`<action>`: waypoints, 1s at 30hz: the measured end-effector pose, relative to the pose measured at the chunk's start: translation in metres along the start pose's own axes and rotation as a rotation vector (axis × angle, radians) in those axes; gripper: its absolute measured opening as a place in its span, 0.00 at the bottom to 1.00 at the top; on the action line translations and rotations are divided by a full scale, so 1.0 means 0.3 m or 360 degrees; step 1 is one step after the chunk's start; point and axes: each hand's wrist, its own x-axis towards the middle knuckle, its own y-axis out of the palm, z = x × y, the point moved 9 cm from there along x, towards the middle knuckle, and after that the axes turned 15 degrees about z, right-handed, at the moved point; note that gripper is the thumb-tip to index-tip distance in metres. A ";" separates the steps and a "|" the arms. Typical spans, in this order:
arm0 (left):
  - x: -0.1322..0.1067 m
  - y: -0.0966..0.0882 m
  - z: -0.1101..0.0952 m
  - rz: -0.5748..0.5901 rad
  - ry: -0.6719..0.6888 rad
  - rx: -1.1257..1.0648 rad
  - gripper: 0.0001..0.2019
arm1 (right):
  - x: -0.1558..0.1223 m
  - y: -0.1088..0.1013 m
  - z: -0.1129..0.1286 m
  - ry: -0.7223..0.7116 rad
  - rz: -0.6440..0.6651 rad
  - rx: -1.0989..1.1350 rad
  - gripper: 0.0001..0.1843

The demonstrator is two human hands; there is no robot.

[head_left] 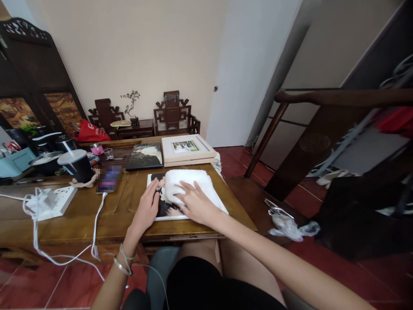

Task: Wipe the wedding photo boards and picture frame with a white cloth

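Observation:
A photo print [161, 206] lies flat near the front edge of the wooden table [80, 224]. A folded white cloth [190, 183] rests on top of it. My right hand [193, 202] lies flat on the cloth with fingers spread, pressing it against the picture. My left hand [146, 206] rests open on the print's left edge, fingers stretched forward and holding it down. Neither hand grips anything.
Behind the print lie a dark photo board [145, 156] and a white framed picture [187, 148]. A phone [109, 178] on a white cable, a power strip [53, 201], a black cup with lid [77, 164] and pots crowd the left. A dark chair [306, 142] stands right.

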 end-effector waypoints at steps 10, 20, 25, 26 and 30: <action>-0.028 -0.062 0.002 -0.0304 -0.0024 -0.0201 0.26 | -0.131 0.023 0.191 -0.0708 0.0086 0.0107 0.14; -0.006 0.048 -0.033 0.0176 -0.0001 0.0261 0.19 | -0.139 -0.019 -0.112 -0.0121 -0.0062 0.0060 0.16; -0.001 0.046 -0.021 0.0153 0.0004 0.0284 0.18 | 0.085 -0.067 -0.123 -0.0077 -0.0133 0.0123 0.15; 0.000 0.045 -0.021 0.0149 0.0009 0.0287 0.18 | 0.134 -0.073 -0.105 -0.0114 -0.0118 0.0154 0.15; 0.003 0.039 -0.025 0.0131 0.0022 0.0316 0.18 | 0.270 -0.081 -0.023 -0.0302 -0.0072 0.0238 0.19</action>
